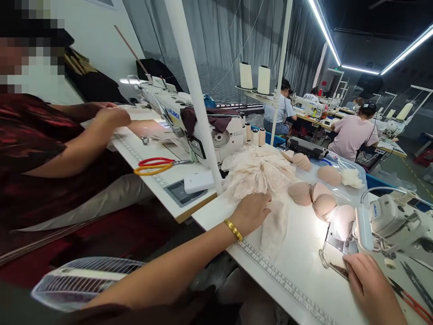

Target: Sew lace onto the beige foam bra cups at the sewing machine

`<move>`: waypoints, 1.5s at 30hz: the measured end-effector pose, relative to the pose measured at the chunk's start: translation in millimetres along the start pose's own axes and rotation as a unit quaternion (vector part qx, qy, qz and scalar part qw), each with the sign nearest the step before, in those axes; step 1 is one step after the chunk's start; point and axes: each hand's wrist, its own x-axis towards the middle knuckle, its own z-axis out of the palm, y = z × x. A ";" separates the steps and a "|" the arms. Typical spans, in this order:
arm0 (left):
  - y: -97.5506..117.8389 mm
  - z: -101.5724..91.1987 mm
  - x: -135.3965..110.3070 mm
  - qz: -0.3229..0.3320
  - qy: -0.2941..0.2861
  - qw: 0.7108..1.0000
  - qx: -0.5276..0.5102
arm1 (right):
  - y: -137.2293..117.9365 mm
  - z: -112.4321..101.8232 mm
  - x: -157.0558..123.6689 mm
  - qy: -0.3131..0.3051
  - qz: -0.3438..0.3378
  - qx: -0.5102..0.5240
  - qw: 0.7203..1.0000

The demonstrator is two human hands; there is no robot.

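Pressing lace pile (257, 176), left grip (252, 212) flat, right grip (368, 284) cannot tell, bin (362, 169) holding cups (329, 175)

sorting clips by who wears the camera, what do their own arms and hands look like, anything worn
Both hands are bare, with no gloves. The left hand has a gold beaded bracelet at the wrist, and the left forearm shows no sleeve along its visible length. The right hand shows no ring or bracelet; its arm is out of the picture.
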 end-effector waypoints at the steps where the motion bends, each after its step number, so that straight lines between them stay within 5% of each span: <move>1: 3.0 1.9 -1.2 0.015 -0.005 1.000 -0.006 | -9.4 -3.3 3.1 -0.009 -0.005 0.018 1.000; 5: 26.7 -0.5 -8.9 0.211 -0.009 0.973 -0.093 | -58.2 -21.4 24.7 -0.005 -0.008 0.083 0.996; 9: 60.5 -4.2 -21.0 0.399 -0.035 0.872 -0.280 | -104.7 -35.5 52.9 -0.016 0.088 0.165 0.982; 12: 71.0 2.4 -24.0 0.328 -0.069 0.857 -0.391 | -118.8 -34.8 63.6 -0.065 0.185 0.299 0.934; 16: 64.5 18.6 -19.7 0.151 -0.222 0.876 -0.401 | -115.4 -27.0 57.8 -0.028 0.284 0.423 0.860; 22: 66.7 23.1 -10.1 0.120 -0.256 0.823 -0.492 | -108.6 -25.1 50.9 -0.047 0.356 0.561 0.746; 24: 70.7 20.0 1.9 0.131 -0.272 0.838 -0.455 | -103.4 -22.2 52.0 -0.034 0.371 0.575 0.729; 25: 72.9 18.4 11.1 0.154 -0.247 0.868 -0.401 | -99.3 -19.5 52.6 -0.022 0.380 0.569 0.729; 27: 78.0 16.5 35.5 0.209 -0.134 0.934 -0.256 | -89.0 -11.9 53.4 0.002 0.403 0.543 0.737; 29: 84.1 18.3 66.0 0.230 -0.030 0.964 -0.128 | -79.1 -3.6 53.5 0.016 0.422 0.522 0.741; 36: 100.2 48.5 160.9 0.151 0.046 0.987 0.004 | -75.8 4.8 52.7 0.044 0.411 0.512 0.753; 45: 91.0 64.5 169.8 0.240 0.060 0.968 0.034 | -74.5 3.0 54.4 0.032 0.401 0.531 0.745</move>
